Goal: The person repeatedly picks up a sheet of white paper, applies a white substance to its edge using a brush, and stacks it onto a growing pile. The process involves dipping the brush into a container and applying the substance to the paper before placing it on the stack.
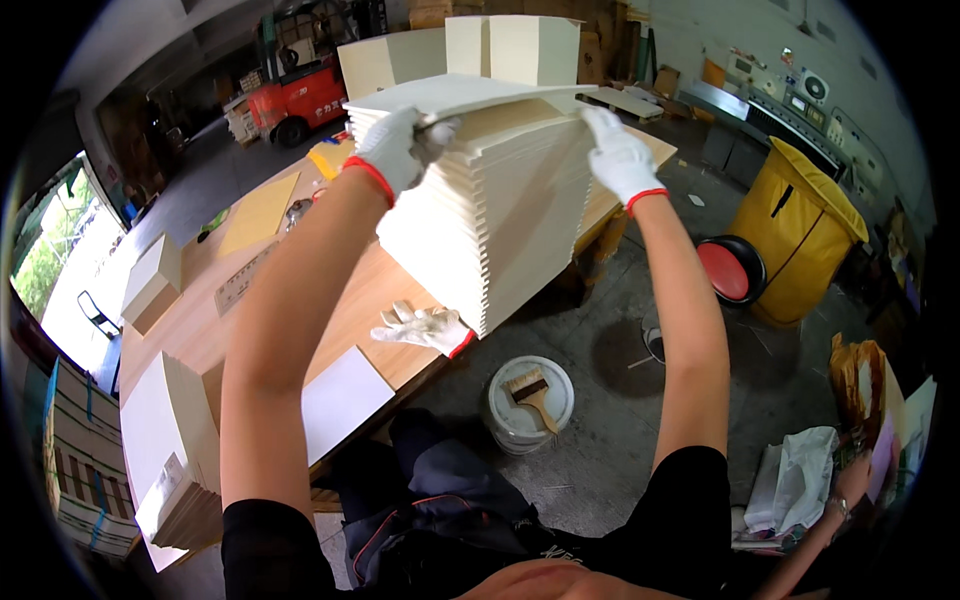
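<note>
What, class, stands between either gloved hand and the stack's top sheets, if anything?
Nothing visible does. The left hand is at the near edge of the top sheets; the right hand is by their right corner, contact unclear. The loose glove lies at the foot of the stack.

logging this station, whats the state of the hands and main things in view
left hand: gloved, at the top sheets' edge, grip blurred
right hand: gloved, fingers near the top sheets' right corner, contact unclear
top sheets: raised at the near edge, gap beneath
tall stack: standing, left edge stepped
loose glove: unworn, lying down
brush: lying atop bucket
bucket: upright
</note>
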Demonstrator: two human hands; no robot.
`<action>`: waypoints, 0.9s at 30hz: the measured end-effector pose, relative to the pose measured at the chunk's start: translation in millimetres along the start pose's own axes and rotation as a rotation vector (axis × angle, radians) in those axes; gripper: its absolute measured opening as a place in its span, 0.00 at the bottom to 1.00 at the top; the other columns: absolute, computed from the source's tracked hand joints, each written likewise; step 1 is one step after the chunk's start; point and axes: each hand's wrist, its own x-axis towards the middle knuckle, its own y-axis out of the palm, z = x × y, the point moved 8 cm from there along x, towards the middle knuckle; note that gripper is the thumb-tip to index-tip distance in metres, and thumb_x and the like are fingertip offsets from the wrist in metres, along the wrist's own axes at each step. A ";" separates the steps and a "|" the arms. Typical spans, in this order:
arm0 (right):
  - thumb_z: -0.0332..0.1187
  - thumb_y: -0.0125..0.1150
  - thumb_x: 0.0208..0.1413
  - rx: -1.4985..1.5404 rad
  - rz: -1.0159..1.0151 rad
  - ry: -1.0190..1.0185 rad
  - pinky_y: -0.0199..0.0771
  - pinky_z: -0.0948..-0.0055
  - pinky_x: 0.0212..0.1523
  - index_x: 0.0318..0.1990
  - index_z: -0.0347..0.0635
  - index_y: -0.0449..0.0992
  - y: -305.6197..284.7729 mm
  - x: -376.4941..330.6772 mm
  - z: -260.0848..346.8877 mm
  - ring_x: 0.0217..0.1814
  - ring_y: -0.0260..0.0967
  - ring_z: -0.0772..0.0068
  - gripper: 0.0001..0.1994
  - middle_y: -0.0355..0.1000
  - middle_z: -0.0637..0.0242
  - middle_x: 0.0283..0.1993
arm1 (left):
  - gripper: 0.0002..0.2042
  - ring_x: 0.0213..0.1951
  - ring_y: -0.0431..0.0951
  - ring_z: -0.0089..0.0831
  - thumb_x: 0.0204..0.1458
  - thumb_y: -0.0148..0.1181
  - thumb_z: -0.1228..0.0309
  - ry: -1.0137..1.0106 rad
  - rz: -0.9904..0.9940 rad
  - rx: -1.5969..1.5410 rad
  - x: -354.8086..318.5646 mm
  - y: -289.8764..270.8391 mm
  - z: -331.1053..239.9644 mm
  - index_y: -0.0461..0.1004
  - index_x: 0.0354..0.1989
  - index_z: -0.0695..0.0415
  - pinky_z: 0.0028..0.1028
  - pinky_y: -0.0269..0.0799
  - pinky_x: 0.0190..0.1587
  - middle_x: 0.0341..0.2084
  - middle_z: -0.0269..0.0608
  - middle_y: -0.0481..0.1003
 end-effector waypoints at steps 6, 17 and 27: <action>0.41 0.50 0.63 0.902 -0.075 -0.070 0.74 0.71 0.29 0.54 0.48 0.74 -38.3 -74.6 94.7 0.25 0.74 0.71 0.16 0.78 0.64 0.39 | 0.14 0.15 0.70 0.12 0.62 0.53 0.66 -0.025 0.006 0.104 -52.1 -144.3 -48.1 0.73 0.48 0.63 0.12 0.67 0.11 0.16 0.29 0.71; 0.51 0.57 0.62 1.625 1.278 0.238 0.69 0.72 0.30 0.47 0.36 0.76 194.1 -185.2 357.9 0.34 0.68 0.79 0.23 0.74 0.68 0.33 | 0.30 0.47 0.78 0.28 0.53 0.46 0.82 0.386 -0.448 0.517 -232.7 -407.4 -5.7 0.56 0.68 0.64 0.23 0.76 0.43 0.56 0.45 0.71; 0.52 0.54 0.58 0.542 0.879 -0.413 0.70 0.59 0.41 0.33 0.41 0.77 254.6 -207.2 416.1 0.39 0.75 0.55 0.20 0.76 0.50 0.34 | 0.27 0.38 0.76 0.29 0.52 0.62 0.59 -0.233 -0.808 1.236 -243.4 -528.1 42.0 0.68 0.60 0.56 0.32 0.73 0.37 0.44 0.41 0.76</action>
